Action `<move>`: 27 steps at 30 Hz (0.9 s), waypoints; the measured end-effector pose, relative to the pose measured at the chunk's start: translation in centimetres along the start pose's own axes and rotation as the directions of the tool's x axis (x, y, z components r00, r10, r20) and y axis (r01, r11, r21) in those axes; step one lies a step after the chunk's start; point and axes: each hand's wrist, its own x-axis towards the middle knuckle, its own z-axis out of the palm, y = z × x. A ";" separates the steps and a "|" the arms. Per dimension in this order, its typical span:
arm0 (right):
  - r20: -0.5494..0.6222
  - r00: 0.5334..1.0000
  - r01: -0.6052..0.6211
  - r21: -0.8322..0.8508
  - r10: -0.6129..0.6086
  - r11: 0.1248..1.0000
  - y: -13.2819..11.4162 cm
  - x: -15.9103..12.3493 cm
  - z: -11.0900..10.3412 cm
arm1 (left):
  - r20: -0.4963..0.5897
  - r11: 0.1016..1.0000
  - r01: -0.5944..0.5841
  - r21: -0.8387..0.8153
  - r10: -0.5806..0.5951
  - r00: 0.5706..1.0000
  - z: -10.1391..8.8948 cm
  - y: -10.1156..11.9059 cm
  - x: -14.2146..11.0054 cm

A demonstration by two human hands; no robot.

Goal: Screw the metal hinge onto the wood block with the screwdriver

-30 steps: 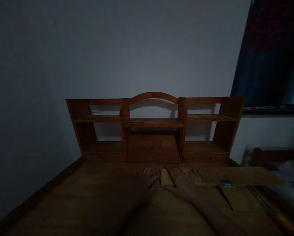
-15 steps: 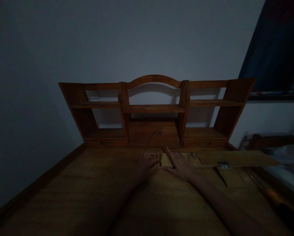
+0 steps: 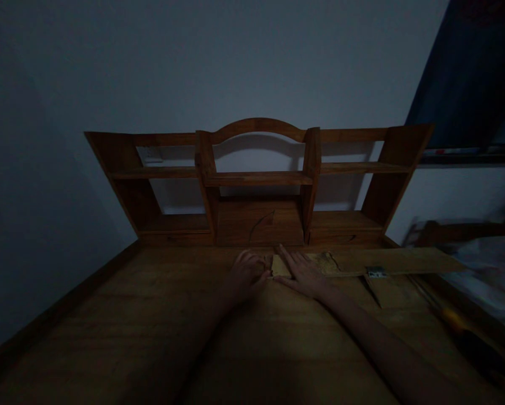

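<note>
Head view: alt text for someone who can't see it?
A person's left hand and outspread right hand are at a pale tan, ragged-edged flat piece on a brown wooden desk, dimly lit. A long, flat tan board extends rightward. Behind stands a brown wooden shelf unit with an arched top rail.

No text, label, brand, number or sign is legible. Right of the fingers [image 3: 287, 259], a small metallic piece [image 3: 376, 272] shows unreadable light-and-dark patches; beyond them, a panel [image 3: 235, 219] bears a curved dark mark [image 3: 256, 224], not lettering.
</note>
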 end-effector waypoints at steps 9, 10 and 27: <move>0.006 1.000 0.004 0.010 -0.004 1.000 -0.2 0.0 -0.4 | 0.023 1.000 -0.006 0.014 0.005 1.000 0.4 -0.1 -0.1; 0.006 1.000 0.004 0.010 -0.004 1.000 -0.2 0.0 -0.4 | 0.024 1.000 -0.009 0.011 0.009 1.000 0.5 -0.1 -0.1; 0.001 1.000 0.005 0.003 -0.005 1.000 -0.2 -0.1 -0.5 | 0.025 0.998 0.006 0.070 -0.008 1.000 1.1 -0.4 -0.2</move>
